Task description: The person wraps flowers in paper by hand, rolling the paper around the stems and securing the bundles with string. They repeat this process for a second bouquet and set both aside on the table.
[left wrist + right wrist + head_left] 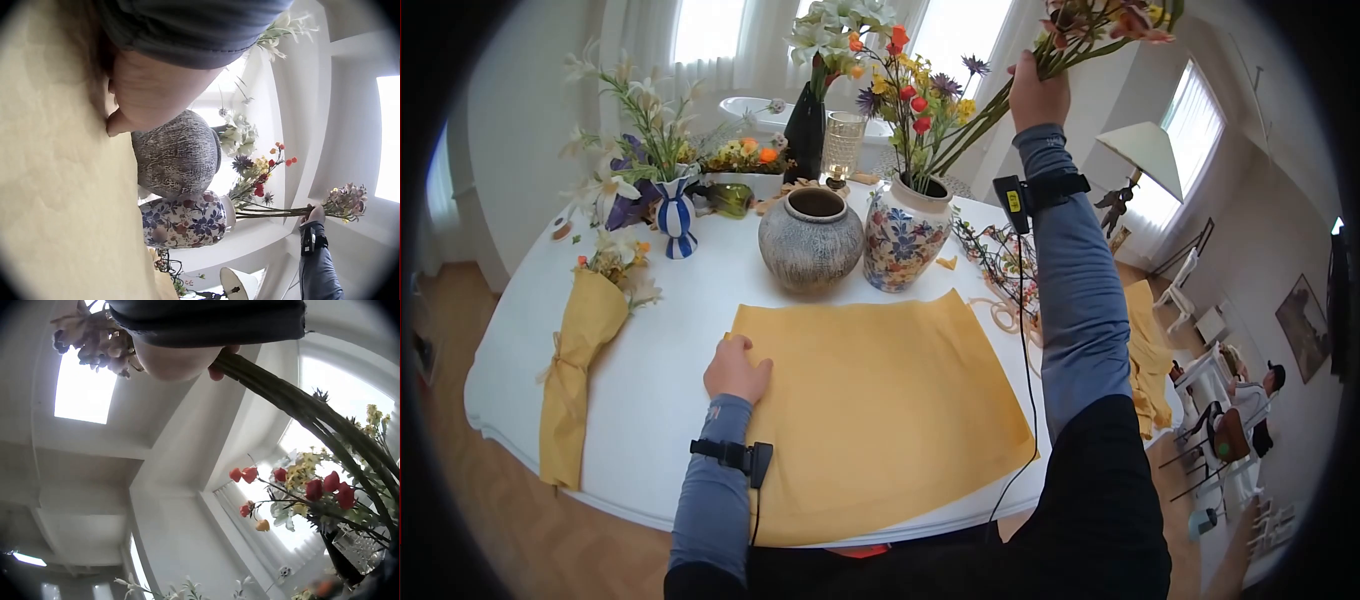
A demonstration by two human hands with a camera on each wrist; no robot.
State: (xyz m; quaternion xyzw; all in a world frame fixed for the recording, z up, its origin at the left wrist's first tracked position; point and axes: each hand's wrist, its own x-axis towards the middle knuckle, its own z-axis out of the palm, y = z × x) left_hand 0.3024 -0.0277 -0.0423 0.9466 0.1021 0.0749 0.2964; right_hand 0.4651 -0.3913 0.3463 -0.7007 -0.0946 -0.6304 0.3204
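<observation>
Several flower stems (281, 394), gripped in right hand (1040, 98), upper right, I'd lift straight, left hand (737, 373) relaxed on yellow sheet (880, 420).

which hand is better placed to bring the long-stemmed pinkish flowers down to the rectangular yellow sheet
Likely the right hand: it grips the flowers by their stems. The left hand touches the sheet near its left edge, holding none.

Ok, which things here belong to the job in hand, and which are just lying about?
Seemingly in use: pinkish flowers in right hand; floral-patterned vase; yellow sheet under left hand.

Seemingly idle: grey textured pot; blue-and-white striped vase; table lamp.
</observation>
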